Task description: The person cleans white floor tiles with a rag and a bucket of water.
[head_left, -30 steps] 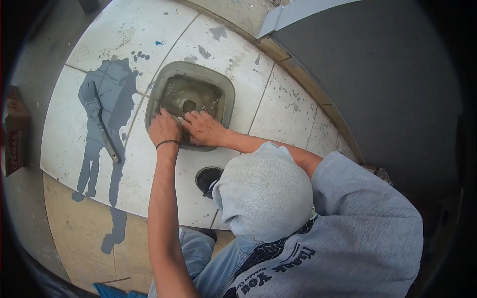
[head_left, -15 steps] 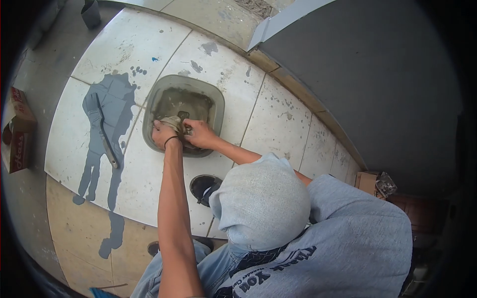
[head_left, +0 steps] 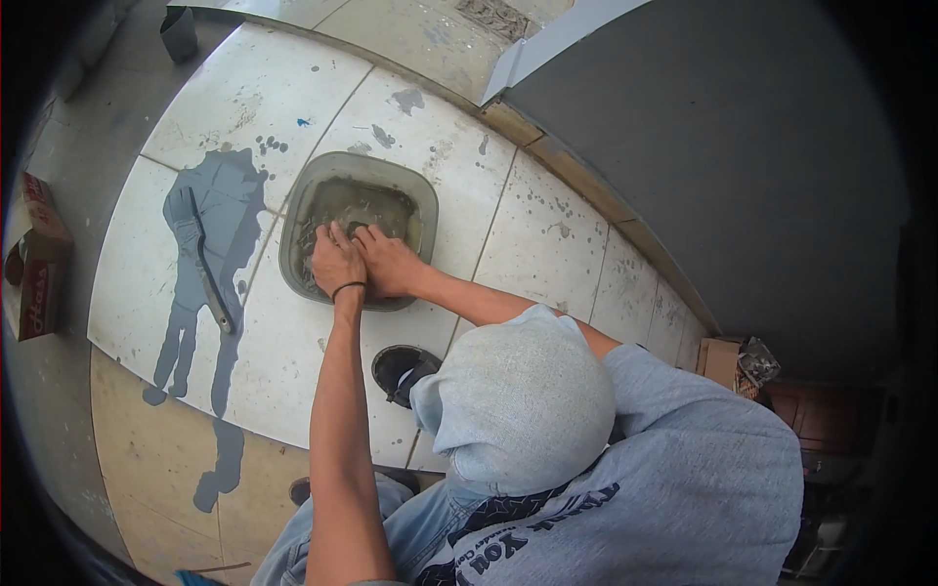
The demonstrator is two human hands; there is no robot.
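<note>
A grey square basin point(head_left: 427, 200) with murky water point(head_left: 366, 200) stands on white tiles. My left hand point(head_left: 337, 259), with a black band at the wrist, is closed over the near half of the basin. Pressed against it, my right hand point(head_left: 391, 262) is also closed, its fingers curled. The pale cloth that showed between them a moment ago is now hidden by the fingers and backs of my hands. Whether the fingertips touch the water cannot be made out.
A curved-handled brush point(head_left: 203, 259) lies left of the basin on a wet grey patch point(head_left: 230, 190). A red-brown cardboard box point(head_left: 39, 259) stands at far left. My shoe point(head_left: 403, 373) is just below the basin. A dark grey surface point(head_left: 713, 176) fills the upper right.
My hands have come together and turned so their backs face up, covering the pale cloth. The water surface looks more disturbed. The brush has not moved.
</note>
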